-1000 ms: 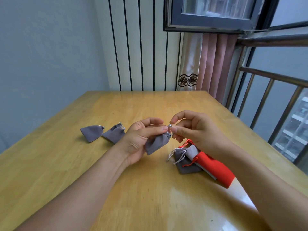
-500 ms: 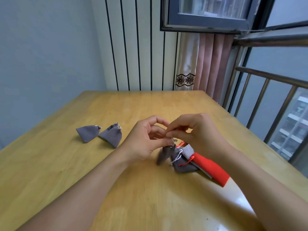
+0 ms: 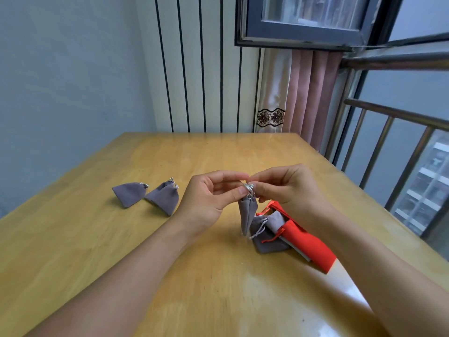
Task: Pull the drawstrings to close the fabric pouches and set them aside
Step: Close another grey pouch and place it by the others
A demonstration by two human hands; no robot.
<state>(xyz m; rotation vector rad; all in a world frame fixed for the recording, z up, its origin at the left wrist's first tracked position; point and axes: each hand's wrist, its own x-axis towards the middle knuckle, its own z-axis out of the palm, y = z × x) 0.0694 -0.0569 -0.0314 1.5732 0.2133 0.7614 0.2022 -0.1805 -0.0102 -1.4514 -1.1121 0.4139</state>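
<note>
A small grey fabric pouch (image 3: 246, 216) hangs upright above the wooden table (image 3: 97, 239), its mouth gathered at the top. My left hand (image 3: 209, 200) and my right hand (image 3: 281, 188) both pinch its pale drawstring (image 3: 248, 186) at the mouth, fingertips almost touching. Two closed grey pouches lie at the left: one (image 3: 128, 193) further left, the other (image 3: 164, 199) beside it. Under the hanging pouch lies a grey pouch (image 3: 267, 242) with loose strings, partly under a red pouch (image 3: 306, 244).
A striped wall panel and a pink curtain (image 3: 303, 98) stand behind the table's far edge. A metal railing (image 3: 388, 132) and an open window frame run along the right side.
The pouch went from lying in my left palm to hanging down from its drawstring. Both hands rose slightly and now pinch the string at the mouth.
</note>
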